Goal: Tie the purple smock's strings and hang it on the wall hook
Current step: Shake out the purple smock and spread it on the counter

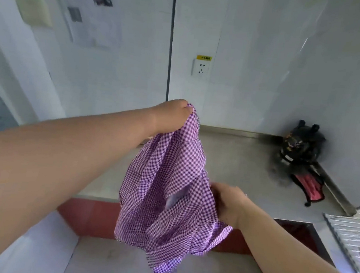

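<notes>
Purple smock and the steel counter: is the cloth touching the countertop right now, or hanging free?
Cannot tell. In the head view the purple smock hangs from the left hand, the right hand gripping its side, but its folds overlap the steel counter, hiding any contact or gap.

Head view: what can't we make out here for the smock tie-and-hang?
- Strings of the purple checked smock: not told apart from the bunched folds, so tied or not is unknown.
- Wall hook: none visible in the head view.
- Right hand fingers: buried in cloth.
- Left hand fingertips: hidden behind the smock's top edge.
- Dark bundle in the counter corner: blurred, unidentifiable.
</notes>
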The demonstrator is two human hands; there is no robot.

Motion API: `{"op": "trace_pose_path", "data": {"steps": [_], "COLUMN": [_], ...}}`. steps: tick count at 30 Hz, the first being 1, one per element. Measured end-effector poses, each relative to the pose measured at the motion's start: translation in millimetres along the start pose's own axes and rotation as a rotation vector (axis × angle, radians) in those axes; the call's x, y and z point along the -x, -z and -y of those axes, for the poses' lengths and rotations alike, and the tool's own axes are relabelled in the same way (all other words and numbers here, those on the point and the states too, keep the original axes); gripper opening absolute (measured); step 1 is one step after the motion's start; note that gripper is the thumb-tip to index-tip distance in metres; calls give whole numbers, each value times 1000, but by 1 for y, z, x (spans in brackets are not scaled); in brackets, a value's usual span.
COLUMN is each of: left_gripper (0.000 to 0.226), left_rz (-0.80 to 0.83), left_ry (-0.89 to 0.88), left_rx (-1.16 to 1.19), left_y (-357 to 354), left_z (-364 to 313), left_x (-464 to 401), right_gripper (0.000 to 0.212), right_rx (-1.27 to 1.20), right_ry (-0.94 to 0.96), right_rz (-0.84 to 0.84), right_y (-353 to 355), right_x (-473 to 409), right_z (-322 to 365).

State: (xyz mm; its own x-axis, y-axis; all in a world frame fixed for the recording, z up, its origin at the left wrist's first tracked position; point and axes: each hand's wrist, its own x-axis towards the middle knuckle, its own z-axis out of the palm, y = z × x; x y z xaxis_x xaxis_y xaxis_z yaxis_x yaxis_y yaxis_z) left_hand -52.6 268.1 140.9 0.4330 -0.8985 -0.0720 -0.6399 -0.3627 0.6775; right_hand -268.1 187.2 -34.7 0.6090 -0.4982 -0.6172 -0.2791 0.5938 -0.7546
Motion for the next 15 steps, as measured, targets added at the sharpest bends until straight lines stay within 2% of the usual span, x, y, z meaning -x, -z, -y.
{"op": "trace_pose_path", "data": {"steps": [3, 6, 8, 10, 12, 15], "left_gripper": [56, 75, 64, 48, 38, 29], "left_rz": [28, 74, 98, 98, 78, 40], "left_ry": [15, 14, -11, -46, -83, -101], "left_rx": [25, 4, -10, -31, -56, -111], "left_y": [10, 18, 22, 26, 31, 39], "left_z": [1, 2, 0, -3, -5, -5], "left_x": [8, 16, 20, 24, 27, 31], "right_gripper": [27, 54, 63, 49, 33, 20], "right_rx": [125, 205, 444, 818, 1096, 1250], "right_ry": [34, 14, 72, 215, 280, 232], "right_rz": [18, 103, 121, 104, 85, 126], "right_y": [-9, -17, -19, -21, -20, -18], "right_x": [5, 13, 16, 17, 17, 18], "right_z": [-5, -7, -9, -11, -11, -17]}}
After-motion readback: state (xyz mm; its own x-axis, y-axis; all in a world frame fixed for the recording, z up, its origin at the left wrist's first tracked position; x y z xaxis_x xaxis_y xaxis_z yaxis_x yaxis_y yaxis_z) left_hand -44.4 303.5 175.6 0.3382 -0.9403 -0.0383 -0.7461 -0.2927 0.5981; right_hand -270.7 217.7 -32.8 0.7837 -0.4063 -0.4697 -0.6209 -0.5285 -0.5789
